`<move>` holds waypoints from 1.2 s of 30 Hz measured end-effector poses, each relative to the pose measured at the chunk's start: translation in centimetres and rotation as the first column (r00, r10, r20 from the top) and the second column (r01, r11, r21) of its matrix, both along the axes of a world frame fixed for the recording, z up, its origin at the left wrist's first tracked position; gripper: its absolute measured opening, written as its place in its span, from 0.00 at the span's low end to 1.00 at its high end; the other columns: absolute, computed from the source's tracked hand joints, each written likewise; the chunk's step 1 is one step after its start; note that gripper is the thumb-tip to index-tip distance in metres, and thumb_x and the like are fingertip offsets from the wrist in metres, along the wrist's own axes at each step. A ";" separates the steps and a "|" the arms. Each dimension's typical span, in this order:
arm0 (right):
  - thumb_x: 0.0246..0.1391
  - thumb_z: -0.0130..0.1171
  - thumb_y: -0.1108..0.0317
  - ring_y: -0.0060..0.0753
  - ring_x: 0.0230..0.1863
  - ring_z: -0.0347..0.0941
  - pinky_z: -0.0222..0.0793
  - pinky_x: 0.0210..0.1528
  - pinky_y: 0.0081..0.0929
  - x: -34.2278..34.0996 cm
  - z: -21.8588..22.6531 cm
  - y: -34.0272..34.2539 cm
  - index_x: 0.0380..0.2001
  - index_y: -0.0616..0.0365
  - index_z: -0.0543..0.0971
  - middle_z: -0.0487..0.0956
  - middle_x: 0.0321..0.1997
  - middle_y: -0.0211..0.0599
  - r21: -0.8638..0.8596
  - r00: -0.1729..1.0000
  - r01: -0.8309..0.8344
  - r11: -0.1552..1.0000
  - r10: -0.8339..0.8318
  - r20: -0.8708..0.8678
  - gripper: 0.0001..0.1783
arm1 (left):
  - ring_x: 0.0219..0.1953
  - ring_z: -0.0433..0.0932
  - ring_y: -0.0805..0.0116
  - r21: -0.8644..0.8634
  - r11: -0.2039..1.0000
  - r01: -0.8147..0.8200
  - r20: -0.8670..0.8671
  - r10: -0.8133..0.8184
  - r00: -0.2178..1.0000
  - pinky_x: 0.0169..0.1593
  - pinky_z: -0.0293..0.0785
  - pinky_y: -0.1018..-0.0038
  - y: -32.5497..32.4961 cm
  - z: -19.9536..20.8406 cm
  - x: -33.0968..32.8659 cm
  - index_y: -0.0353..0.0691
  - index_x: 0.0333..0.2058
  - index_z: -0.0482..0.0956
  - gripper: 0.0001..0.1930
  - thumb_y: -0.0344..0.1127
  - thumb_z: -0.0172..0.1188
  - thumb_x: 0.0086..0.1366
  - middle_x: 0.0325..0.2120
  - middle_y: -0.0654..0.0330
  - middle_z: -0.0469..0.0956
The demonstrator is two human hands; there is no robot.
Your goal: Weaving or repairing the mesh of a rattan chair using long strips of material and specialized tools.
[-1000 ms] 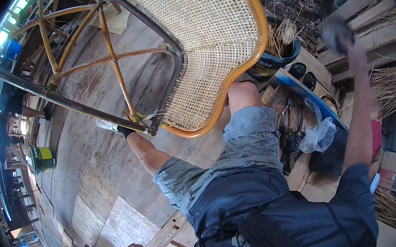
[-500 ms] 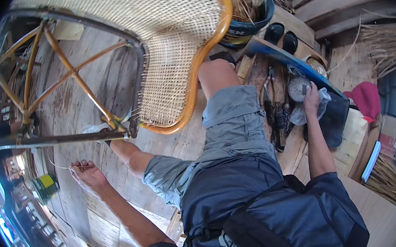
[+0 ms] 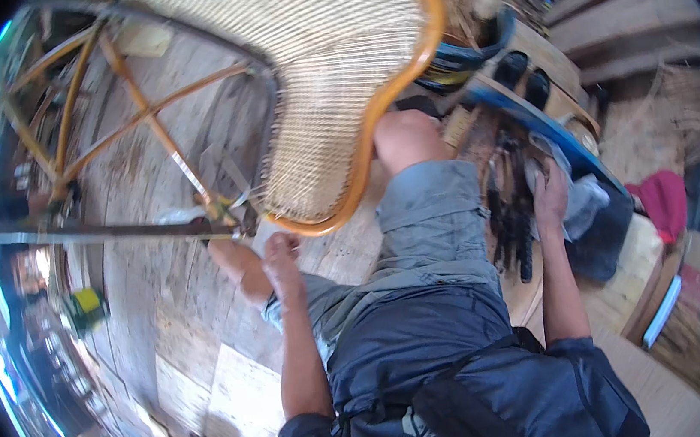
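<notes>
A chair-like frame of bent cane with a woven cane panel (image 3: 320, 148) and an orange-brown rim stands in front of me. My left hand (image 3: 283, 256) is just below the panel's lower corner, its fingers curled together; blur hides whatever they hold. On the right, my right hand (image 3: 549, 196) is over the tool tray, beside a crumpled clear plastic bag (image 3: 587, 202). Its fingers are bent closed, and what they grip is not clear. Several dark-handled hand tools (image 3: 512, 217) lie to the left of that hand.
A blue board (image 3: 543, 129) edges the tray. Beyond it are dark shoes (image 3: 524, 78) and a blue bucket (image 3: 486, 52) of fibre strands. A red cloth (image 3: 662, 204) lies far right. Crossed cane braces (image 3: 150, 112) and a dark bar (image 3: 101, 232) extend at left.
My left hand has moved right, from the open floor to the panel's corner; its thin cane strand no longer shows. My right hand has shifted slightly, and the round grey object beside it is out of sight.
</notes>
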State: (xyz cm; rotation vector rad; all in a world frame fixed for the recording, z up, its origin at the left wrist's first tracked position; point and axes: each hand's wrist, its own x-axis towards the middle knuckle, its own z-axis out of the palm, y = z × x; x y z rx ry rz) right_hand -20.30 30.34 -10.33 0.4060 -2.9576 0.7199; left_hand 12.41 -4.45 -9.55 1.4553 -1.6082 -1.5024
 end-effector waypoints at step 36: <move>0.47 0.59 0.43 0.19 0.17 0.56 0.53 0.18 0.20 -9.4 3.6 -25.6 0.56 0.61 0.66 0.70 0.25 0.32 -0.415 0.933 0.084 0.906 0.075 0.352 0.40 | 0.24 0.71 0.68 0.265 0.745 -0.612 -0.547 0.639 0.541 0.30 0.67 0.71 -29.6 2.2 17.2 0.40 0.42 0.74 0.16 0.44 0.44 0.63 0.31 0.60 0.77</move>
